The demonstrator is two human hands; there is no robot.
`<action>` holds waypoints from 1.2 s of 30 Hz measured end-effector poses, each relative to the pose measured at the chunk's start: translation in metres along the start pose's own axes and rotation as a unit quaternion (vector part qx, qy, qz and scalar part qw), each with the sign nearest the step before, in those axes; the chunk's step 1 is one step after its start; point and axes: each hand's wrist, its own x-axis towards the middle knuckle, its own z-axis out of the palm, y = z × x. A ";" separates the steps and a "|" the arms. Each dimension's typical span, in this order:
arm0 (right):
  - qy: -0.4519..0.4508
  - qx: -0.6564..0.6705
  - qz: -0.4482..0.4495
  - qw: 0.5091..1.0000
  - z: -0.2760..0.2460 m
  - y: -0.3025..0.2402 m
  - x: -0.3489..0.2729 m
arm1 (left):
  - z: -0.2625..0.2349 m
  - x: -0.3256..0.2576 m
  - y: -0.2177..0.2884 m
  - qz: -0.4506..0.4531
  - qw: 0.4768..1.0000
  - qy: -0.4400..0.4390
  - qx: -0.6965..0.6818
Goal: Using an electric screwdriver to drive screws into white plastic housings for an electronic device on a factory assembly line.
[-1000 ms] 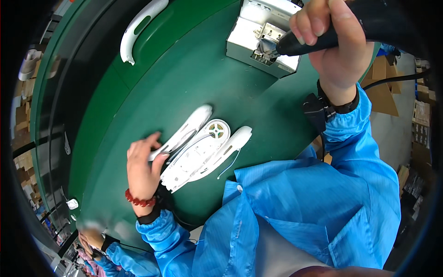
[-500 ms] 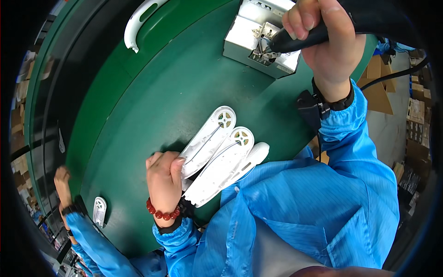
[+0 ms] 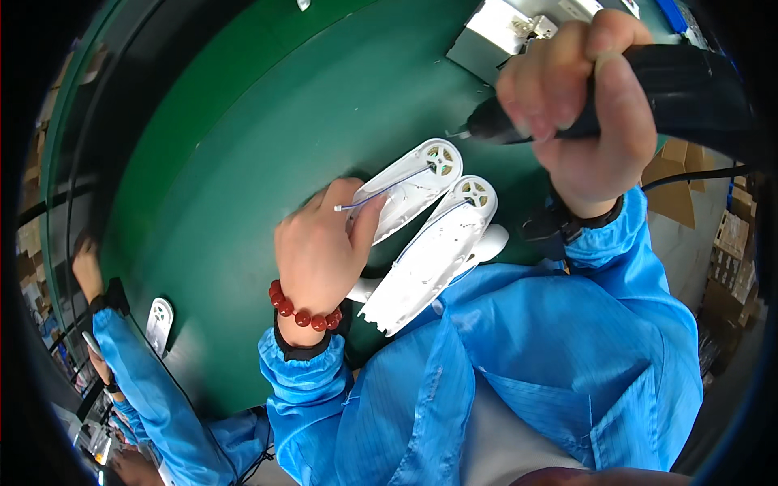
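Note:
Two long white plastic shells lie side by side on the green table, each with a slotted round end and a thin wire. My left hand [image 3: 320, 235] is closed on the lower end of the farther shell [image 3: 409, 194], and the wire's loose end rests by its fingers. Beside it is the nearer shell [image 3: 433, 255], with another white piece [image 3: 490, 243] partly under it. My right hand [image 3: 579, 105] grips a black electric screwdriver [image 3: 681, 89]. Its tip, with a small shiny bit of metal I cannot make out, hovers just beyond the farther shell's round end, apart from it.
A white-grey box [image 3: 486, 36] with metal parts stands at the back, partly behind my right hand. A black cord [image 3: 697, 174] runs off right past a cardboard box [image 3: 677, 194]. At left are a co-worker's hand [image 3: 87, 267] and another white part [image 3: 160, 324].
My right hand has brought the screwdriver from the box of metal parts toward the farther shell's round end. My left hand has shifted further up that shell. The whole view has also shifted.

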 end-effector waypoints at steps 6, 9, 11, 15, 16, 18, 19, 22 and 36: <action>-0.033 -0.064 0.013 0.997 0.041 0.008 -0.011 | 0.003 -0.002 0.000 0.000 1.000 -0.001 0.000; -0.039 -0.055 0.014 0.998 0.039 0.011 -0.010 | 0.002 -0.002 0.002 0.007 1.000 0.003 0.005; -0.041 -0.055 0.020 0.997 0.037 0.011 -0.009 | 0.002 -0.003 0.002 0.011 1.000 0.008 0.005; -0.045 -0.069 0.032 0.996 0.037 0.007 -0.008 | 0.001 -0.005 0.002 -0.019 0.999 -0.032 -0.006; -0.045 -0.051 0.036 0.997 0.036 0.006 -0.009 | -0.002 -0.005 0.004 -0.035 0.998 -0.054 -0.011; -0.040 0.010 0.048 0.998 0.031 0.002 -0.010 | -0.008 -0.005 0.002 -0.016 0.994 -0.021 -0.102; -0.058 0.031 0.047 0.997 0.030 -0.001 -0.009 | -0.012 -0.005 0.003 -0.006 0.989 -0.005 -0.147; -0.093 0.098 0.058 0.989 0.032 -0.011 -0.009 | -0.026 -0.004 0.010 0.090 0.980 0.115 -0.134; -0.290 0.031 0.085 0.953 0.052 -0.027 -0.003 | -0.005 -0.008 0.021 0.100 0.973 0.136 -0.155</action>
